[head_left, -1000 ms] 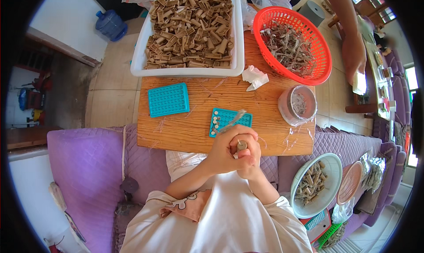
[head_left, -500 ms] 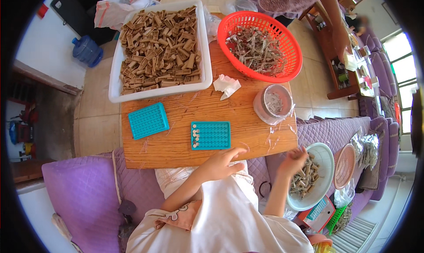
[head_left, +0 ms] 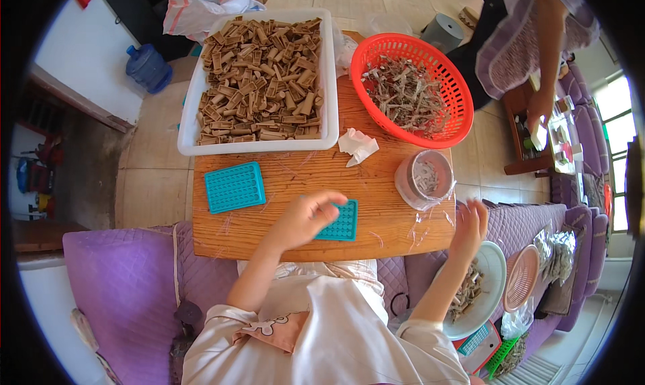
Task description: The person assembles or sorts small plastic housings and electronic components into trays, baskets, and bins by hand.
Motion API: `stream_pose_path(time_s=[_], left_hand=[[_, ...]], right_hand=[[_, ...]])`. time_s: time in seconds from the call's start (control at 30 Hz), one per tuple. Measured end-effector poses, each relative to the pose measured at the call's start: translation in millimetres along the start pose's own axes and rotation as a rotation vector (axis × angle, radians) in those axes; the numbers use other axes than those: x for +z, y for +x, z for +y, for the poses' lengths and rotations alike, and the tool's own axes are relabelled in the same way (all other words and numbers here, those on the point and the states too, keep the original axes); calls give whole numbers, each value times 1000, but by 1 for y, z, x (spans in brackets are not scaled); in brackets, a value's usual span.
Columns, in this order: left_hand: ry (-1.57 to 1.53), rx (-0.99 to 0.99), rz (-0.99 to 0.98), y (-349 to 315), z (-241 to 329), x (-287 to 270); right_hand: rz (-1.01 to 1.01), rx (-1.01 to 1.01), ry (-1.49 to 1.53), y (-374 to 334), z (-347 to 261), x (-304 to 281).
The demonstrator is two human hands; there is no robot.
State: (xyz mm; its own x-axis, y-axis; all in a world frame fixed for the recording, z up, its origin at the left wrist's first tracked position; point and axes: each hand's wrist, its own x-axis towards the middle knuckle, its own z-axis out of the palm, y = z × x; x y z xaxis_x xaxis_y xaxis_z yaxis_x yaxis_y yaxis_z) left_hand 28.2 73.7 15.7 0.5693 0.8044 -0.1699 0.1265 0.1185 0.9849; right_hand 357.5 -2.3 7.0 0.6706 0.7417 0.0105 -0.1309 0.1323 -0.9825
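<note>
Your left hand point(head_left: 306, 217) rests on a teal perforated tray point(head_left: 339, 222) on the table point(head_left: 295, 177); your right hand point(head_left: 468, 225) hovers, fingers spread, above a white plate point(head_left: 496, 277).

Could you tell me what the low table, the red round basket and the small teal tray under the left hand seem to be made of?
The low rectangular table looks like wood with a light varnish: orange-brown with visible grain. The red round basket is probably moulded plastic: uniform bright colour and slotted walls. The small teal tray under the left hand also looks plastic, matte, with a regular grid of holes.
</note>
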Motion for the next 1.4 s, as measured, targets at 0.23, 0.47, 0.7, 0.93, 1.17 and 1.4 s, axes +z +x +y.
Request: stream_pose_path(time_s=[0.23, 0.47, 0.7, 0.93, 1.17, 1.4], left_hand=[[-49, 127, 542, 32, 15, -85], [-94, 148, 745, 46, 12, -128], [-31, 125, 683, 64, 8, -142], [435, 25, 522, 110, 6, -153], [943, 151, 561, 143, 14, -194], [1700, 221, 151, 158, -2, -188]], right_hand=[[-580, -354, -854, 151, 24, 149], [-997, -639, -1417, 204, 76, 181], [-723, -624, -1014, 195, 61, 186], [-464, -401, -869, 141, 1, 176], [-516, -257, -321, 120, 9, 150], [-481, -60, 354, 85, 10, 157]])
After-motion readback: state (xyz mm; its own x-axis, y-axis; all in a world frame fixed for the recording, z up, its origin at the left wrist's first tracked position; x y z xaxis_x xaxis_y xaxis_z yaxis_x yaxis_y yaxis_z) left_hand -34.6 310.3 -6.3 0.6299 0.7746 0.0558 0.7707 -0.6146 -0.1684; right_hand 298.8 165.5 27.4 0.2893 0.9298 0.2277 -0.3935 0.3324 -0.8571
